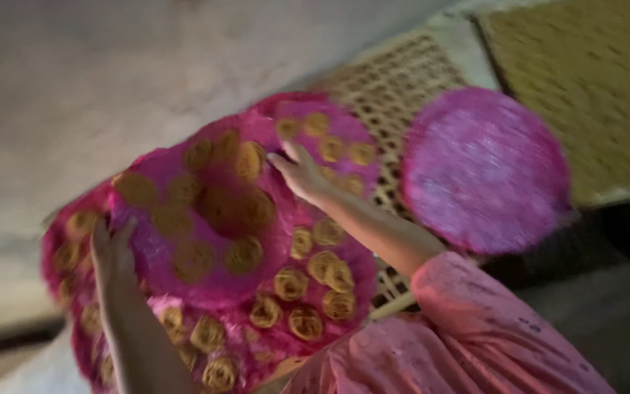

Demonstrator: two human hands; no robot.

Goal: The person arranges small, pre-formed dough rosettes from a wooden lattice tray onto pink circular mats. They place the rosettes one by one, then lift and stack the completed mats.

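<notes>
Item one, as I see it from the head camera: a woven cane lattice rack [395, 87], pale tan, open square mesh, running from centre toward 1 o'clock. Directly on it I count several overlapping round pink mats [308, 292] carrying coiled golden-brown spirals [291, 283], spread from centre to 7 o'clock. One bare pink round mat [486, 168] lies at 2 o'clock. A yellow woven mat [592, 80] sits just beside the rack at 1 o'clock.
</notes>
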